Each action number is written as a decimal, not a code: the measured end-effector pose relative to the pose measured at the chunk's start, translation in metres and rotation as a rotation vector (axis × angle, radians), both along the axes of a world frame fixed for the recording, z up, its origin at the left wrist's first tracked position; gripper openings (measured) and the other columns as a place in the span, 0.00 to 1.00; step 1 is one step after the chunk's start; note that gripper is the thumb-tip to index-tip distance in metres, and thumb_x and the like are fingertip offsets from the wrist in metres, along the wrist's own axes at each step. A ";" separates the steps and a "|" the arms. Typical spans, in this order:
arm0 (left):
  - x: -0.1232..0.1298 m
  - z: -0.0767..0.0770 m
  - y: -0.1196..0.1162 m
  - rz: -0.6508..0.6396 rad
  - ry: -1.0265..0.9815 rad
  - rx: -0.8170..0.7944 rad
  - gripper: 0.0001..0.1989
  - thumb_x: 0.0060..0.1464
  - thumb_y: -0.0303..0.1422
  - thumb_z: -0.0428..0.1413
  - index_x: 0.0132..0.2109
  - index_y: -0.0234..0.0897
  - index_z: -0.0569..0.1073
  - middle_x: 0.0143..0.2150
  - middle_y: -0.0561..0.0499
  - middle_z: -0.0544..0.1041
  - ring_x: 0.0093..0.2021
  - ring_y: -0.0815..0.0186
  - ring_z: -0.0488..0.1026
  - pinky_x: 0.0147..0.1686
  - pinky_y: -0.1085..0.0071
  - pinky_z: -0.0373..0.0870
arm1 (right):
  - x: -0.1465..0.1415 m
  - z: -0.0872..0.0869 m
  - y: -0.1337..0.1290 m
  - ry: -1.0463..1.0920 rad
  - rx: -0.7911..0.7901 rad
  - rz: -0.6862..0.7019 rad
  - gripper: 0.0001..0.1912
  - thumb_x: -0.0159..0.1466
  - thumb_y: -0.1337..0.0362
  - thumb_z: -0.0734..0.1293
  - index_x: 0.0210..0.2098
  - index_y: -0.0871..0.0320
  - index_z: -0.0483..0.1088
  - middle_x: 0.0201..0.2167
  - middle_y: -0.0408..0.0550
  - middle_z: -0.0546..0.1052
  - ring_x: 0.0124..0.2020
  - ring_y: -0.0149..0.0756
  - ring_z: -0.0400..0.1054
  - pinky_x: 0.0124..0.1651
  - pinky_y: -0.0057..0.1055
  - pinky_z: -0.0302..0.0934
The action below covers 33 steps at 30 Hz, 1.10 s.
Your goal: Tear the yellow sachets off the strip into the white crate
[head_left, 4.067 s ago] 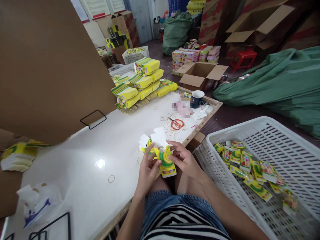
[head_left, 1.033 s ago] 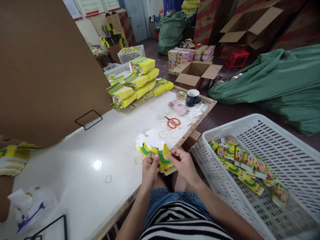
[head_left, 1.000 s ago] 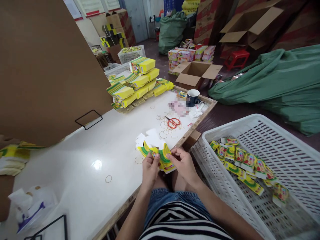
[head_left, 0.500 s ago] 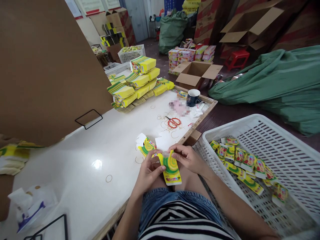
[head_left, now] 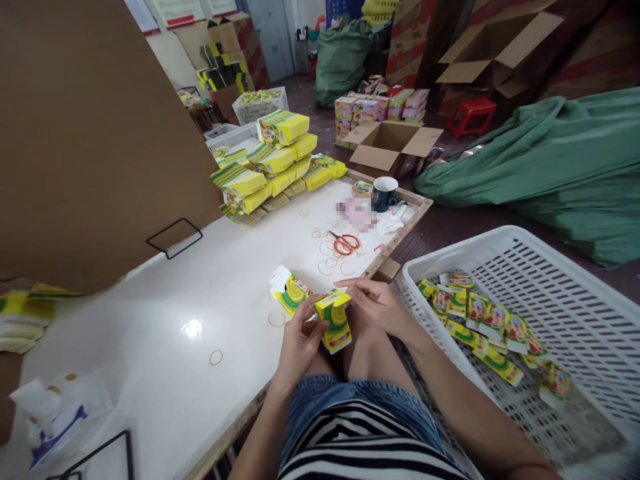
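Observation:
A small yellow and green printed carton [head_left: 337,325] is held over my lap. My left hand [head_left: 300,337] grips its left side, thumb in front and fingers behind. The end flap at the top is folded over, with a barcode facing up. My right hand [head_left: 377,305] is at the flap's right edge, index finger stretched out and fingers apart; whether it touches the carton I cannot tell. Just beyond my left hand, a second carton [head_left: 293,293] of the same print lies on the white table [head_left: 235,287] with its white flaps open.
To the right stands a white plastic basket [head_left: 463,245] with several filled-out cartons in it. Orange-handled scissors [head_left: 346,244] lie among rubber bands. A dark mug [head_left: 385,195] stands at the table's far corner. Bundled flat cartons [head_left: 273,160] are stacked at the back.
The carton's top flap has gone from standing up to folded over. My right hand has loosened its pinch and its index finger now extends. My left hand keeps its grip.

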<state>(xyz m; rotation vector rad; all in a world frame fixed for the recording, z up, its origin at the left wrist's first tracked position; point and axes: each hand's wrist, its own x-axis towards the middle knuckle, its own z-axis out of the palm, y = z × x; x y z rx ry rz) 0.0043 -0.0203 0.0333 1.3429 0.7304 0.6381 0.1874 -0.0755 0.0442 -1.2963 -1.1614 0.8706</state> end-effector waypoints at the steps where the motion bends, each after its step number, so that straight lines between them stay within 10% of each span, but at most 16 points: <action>1: 0.001 0.000 -0.001 0.014 0.019 0.020 0.21 0.54 0.33 0.59 0.55 0.41 0.66 0.55 0.44 0.74 0.40 0.63 0.79 0.40 0.69 0.76 | 0.001 0.001 0.001 -0.007 -0.053 0.064 0.12 0.64 0.56 0.64 0.41 0.57 0.73 0.26 0.43 0.73 0.29 0.34 0.68 0.33 0.29 0.62; 17: 0.005 0.002 0.000 0.000 -0.015 -0.058 0.26 0.54 0.34 0.60 0.59 0.40 0.63 0.55 0.42 0.74 0.41 0.63 0.79 0.41 0.69 0.75 | -0.013 0.007 0.007 -0.575 -0.312 0.000 0.20 0.57 0.71 0.67 0.49 0.57 0.65 0.22 0.36 0.67 0.24 0.32 0.64 0.30 0.26 0.54; 26: 0.014 -0.001 -0.002 0.004 -0.050 -0.016 0.23 0.53 0.34 0.61 0.54 0.41 0.65 0.50 0.43 0.78 0.40 0.60 0.80 0.39 0.65 0.77 | -0.003 -0.011 -0.002 -0.090 -0.059 0.003 0.13 0.64 0.59 0.64 0.45 0.57 0.72 0.33 0.46 0.76 0.27 0.33 0.68 0.31 0.29 0.63; 33: -0.004 -0.022 0.015 0.234 0.540 0.630 0.29 0.47 0.29 0.63 0.58 0.38 0.68 0.64 0.39 0.66 0.65 0.50 0.61 0.63 0.49 0.58 | 0.058 0.020 -0.054 -0.843 -0.002 -0.852 0.17 0.61 0.55 0.67 0.45 0.58 0.74 0.44 0.58 0.71 0.50 0.52 0.64 0.56 0.53 0.55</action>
